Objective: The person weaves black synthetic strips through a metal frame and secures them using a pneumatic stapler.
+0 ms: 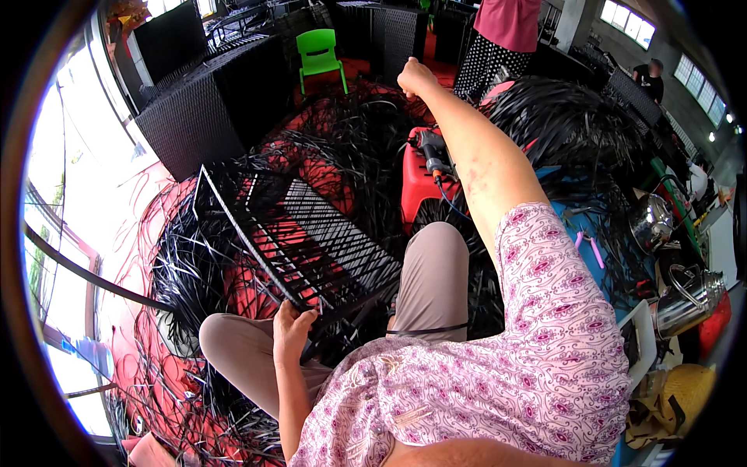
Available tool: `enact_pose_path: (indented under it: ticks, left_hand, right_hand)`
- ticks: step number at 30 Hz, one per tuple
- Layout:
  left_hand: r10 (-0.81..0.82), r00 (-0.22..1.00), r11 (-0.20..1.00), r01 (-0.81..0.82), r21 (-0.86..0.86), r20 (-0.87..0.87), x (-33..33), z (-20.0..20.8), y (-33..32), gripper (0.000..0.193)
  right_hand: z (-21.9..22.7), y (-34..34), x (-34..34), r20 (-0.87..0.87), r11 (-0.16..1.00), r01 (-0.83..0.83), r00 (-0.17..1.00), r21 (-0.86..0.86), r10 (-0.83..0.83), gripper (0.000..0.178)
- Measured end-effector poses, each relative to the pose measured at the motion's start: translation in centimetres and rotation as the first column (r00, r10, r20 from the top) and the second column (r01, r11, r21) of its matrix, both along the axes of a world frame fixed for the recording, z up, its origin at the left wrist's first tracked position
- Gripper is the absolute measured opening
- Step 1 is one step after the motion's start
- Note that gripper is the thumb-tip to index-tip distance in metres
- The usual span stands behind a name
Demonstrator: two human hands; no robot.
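A dark metal furniture frame (261, 257), partly woven with black plastic strips, leans tilted in front of my knees. Its woven panel (342, 233) slopes down toward my legs. My left hand (292, 335) is closed at the near corner of the frame, thumb and fingers pinched on its edge; a strip between them is too small to make out. Stretched far forward and raised, my right hand (418, 78) is closed in a fist. Whatever it grips, if anything, does not show. Below that arm, a power tool (432, 152) with a cable lies on a red plastic stool (415, 183).
Loose black strips (183, 257) cover much of the red floor. A green chair (319, 58) and dark woven furniture (187, 124) stand ahead. Another person (506, 39) stands beyond a strip heap (568, 117). Metal kettles (689, 303) are at right.
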State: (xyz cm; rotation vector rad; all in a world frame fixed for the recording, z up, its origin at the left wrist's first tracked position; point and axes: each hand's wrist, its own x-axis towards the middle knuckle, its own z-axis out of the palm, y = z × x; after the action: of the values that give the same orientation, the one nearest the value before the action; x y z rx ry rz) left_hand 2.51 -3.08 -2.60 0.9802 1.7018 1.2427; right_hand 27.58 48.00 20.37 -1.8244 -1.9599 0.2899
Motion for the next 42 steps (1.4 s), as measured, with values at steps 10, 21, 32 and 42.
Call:
enact_pose_path:
  ticks: [10, 21, 32, 42]
  left_hand:
    - [-0.061, 0.997, 0.997, 0.058, 0.051, 0.050, -0.4, -1.1, 0.2, 0.021]
    - [-0.019, 0.999, 0.994, 0.016, 0.107, 0.027, -0.7, -2.9, 0.5, 0.030]
    - [0.044, 0.998, 0.999, -0.044, 0.019, -0.033, -0.3, -1.3, -0.1, 0.026]
    - [0.060, 0.997, 0.998, -0.061, -0.014, -0.046, 0.0, -0.3, -0.9, 0.024]
  right_hand:
    - [-3.2, 4.4, 1.5, -0.068, 0.990, -0.134, 0.989, -0.034, 0.132, 0.016]
    - [-16.0, -10.0, 3.3, -0.219, 0.886, -0.447, 0.883, -0.121, 0.416, 0.060]
    - [-22.4, -20.3, 11.1, 0.089, 0.980, -0.195, 0.976, -0.049, 0.198, 0.068]
    - [-25.9, -22.6, 10.4, 0.060, 0.956, -0.097, 0.991, -0.275, 0.118, 0.065]
